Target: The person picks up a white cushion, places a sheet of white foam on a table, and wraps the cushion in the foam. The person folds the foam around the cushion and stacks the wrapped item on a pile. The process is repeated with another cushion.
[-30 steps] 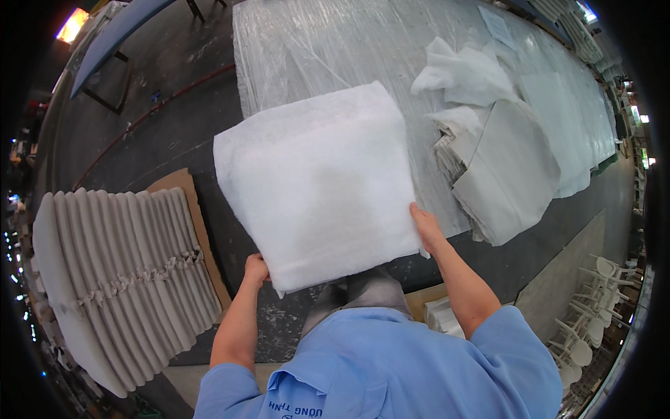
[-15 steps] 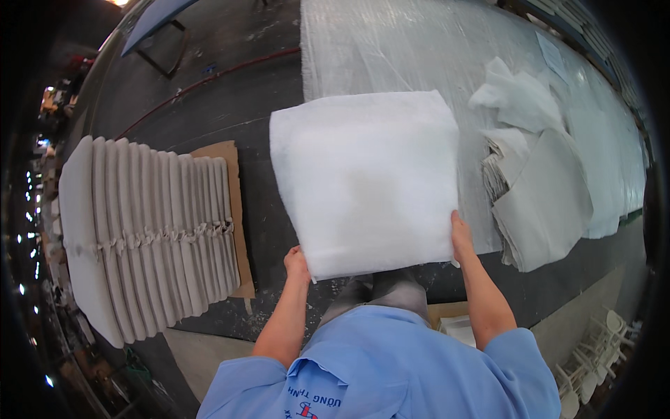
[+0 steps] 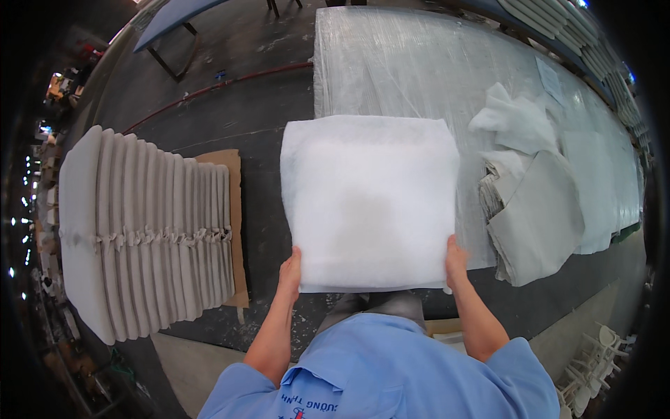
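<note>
A square white cushion pad with a soft, fluffy wadding surface (image 3: 370, 202) is held level in front of my body. At its near left corner my left hand (image 3: 292, 269) grips the edge, thumb upright along the side and other fingers hidden. My right hand (image 3: 455, 262) clasps the opposite edge near the right corner, its fingers also partly out of sight beneath. A faint greyish patch shows in the middle of the pad's top.
To the left, a tall stack of beige fabric cushions (image 3: 150, 230) stands on a cardboard sheet (image 3: 238, 230). Folded beige fabric pieces (image 3: 537, 216) and crumpled white wadding (image 3: 516, 119) lie right, on a plastic-wrapped surface (image 3: 419, 63). A blue-topped table (image 3: 174, 19) stands far left.
The pad has come slightly nearer to me and is squarer to my body. My left hand has shifted up along its left edge; both hands keep hold.
</note>
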